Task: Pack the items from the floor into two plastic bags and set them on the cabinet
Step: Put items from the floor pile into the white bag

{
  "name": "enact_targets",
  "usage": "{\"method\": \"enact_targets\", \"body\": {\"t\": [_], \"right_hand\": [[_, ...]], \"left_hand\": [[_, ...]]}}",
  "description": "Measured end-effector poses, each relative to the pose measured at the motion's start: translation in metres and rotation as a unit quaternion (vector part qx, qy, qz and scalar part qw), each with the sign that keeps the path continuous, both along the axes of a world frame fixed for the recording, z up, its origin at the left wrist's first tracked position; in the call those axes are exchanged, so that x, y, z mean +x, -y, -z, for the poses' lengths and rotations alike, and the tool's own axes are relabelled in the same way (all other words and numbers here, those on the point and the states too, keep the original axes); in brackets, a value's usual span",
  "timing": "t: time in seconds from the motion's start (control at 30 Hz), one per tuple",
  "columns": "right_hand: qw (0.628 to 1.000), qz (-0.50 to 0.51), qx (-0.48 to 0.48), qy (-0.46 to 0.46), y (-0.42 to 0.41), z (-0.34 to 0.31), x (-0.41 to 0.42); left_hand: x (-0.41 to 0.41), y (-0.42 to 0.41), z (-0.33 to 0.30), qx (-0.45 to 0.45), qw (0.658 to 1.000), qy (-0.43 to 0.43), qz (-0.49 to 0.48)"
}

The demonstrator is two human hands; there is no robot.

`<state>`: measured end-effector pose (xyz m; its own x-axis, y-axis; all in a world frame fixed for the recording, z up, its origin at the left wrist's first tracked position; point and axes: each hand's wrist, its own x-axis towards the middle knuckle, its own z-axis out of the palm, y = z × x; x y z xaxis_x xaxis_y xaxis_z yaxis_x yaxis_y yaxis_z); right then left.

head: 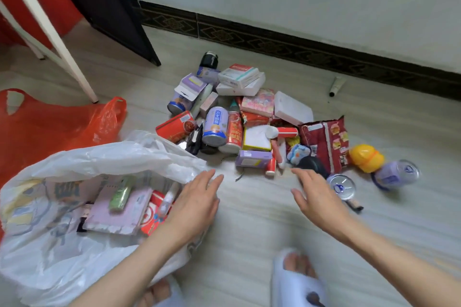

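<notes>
Pale striped floor (249, 219) under a white wall with a dark patterned baseboard (274, 40). Heaped in the middle of the floor, the pile of items (247, 122): white boxes (240, 80) stacked at the back, a purple can (215, 126) and a red can (175, 126) lying toward the front left, a dark red snack bag (324, 142) at the right. Just right of that bag, a yellow toy (366, 157) and a second purple can (396, 173) on its side; well apart near the baseboard, a small tube (336, 85). At lower left, a white plastic bag (74, 244), mouth open, already filled with a pink packet (119, 214), a green tube (121, 194) and a red box (153, 214). Behind it, a red plastic bag (50, 127) flat on the floor. Left hand (197, 202) at the white bag's rim, fingers straight and loose, gripped nothing. Right hand (314, 194) stretched toward the pile, fingers spread wide, empty, near a round black thing (314, 164). Pale slippers (296, 281) at the bottom edge.
</notes>
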<state>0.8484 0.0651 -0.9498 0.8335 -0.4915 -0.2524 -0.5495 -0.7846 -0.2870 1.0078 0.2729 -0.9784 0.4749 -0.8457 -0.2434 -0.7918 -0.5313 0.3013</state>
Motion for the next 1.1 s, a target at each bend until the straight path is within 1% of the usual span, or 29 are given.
{"method": "enact_targets", "body": {"t": [0.07, 0.13, 0.17, 0.23, 0.3, 0.37, 0.43, 0.53, 0.67, 0.73, 0.8, 0.9, 0.97, 1.1], "right_hand": [[0.996, 0.083, -0.013, 0.014, 0.021, 0.015, -0.013], [0.991, 0.123, -0.058, 0.006, 0.038, 0.027, -0.015], [0.988, 0.131, -0.085, -0.016, 0.046, 0.031, -0.015], [0.978, 0.162, -0.107, -0.074, 0.060, 0.037, -0.015], [0.969, 0.195, -0.100, -0.112, 0.071, 0.041, -0.022], [0.966, 0.221, -0.064, -0.114, 0.076, 0.044, -0.030], [0.969, 0.223, -0.034, -0.101, 0.078, 0.048, -0.036], [0.977, 0.187, -0.028, -0.100, 0.080, 0.052, -0.041], [0.980, 0.164, -0.037, -0.102, 0.079, 0.049, -0.042], [0.979, 0.172, -0.043, -0.098, 0.075, 0.044, -0.041], [0.977, 0.194, -0.051, -0.075, 0.069, 0.035, -0.041], [0.976, 0.209, -0.047, 0.040, 0.060, 0.017, -0.043], [0.978, 0.177, -0.033, 0.109, 0.051, 0.003, -0.036], [0.980, 0.085, -0.002, 0.182, 0.014, -0.021, 0.003]], "left_hand": [[0.004, 0.031, 0.011, 0.013, 0.999, 0.010, 0.035], [0.011, 0.058, 0.021, 0.014, 0.997, 0.026, 0.070], [0.015, 0.070, 0.025, 0.016, 0.996, 0.035, 0.080], [0.020, 0.088, 0.032, 0.027, 0.996, 0.042, 0.078], [0.021, 0.101, 0.039, 0.038, 0.997, 0.023, 0.059], [0.023, 0.110, 0.043, 0.038, 0.998, 0.000, 0.049], [0.027, 0.117, 0.043, 0.005, 1.000, -0.009, 0.024], [0.034, 0.125, 0.041, -0.046, 0.999, -0.001, -0.008], [0.035, 0.124, 0.042, -0.047, 0.999, 0.009, -0.016], [0.030, 0.124, 0.041, -0.056, 0.998, 0.003, -0.017], [0.023, 0.121, 0.036, -0.076, 0.997, -0.021, -0.020], [0.013, 0.106, 0.020, -0.145, 0.985, -0.079, -0.054], [0.011, 0.091, 0.007, -0.182, 0.975, -0.100, -0.075], [0.017, 0.047, -0.019, -0.231, 0.961, -0.094, -0.123]]}}
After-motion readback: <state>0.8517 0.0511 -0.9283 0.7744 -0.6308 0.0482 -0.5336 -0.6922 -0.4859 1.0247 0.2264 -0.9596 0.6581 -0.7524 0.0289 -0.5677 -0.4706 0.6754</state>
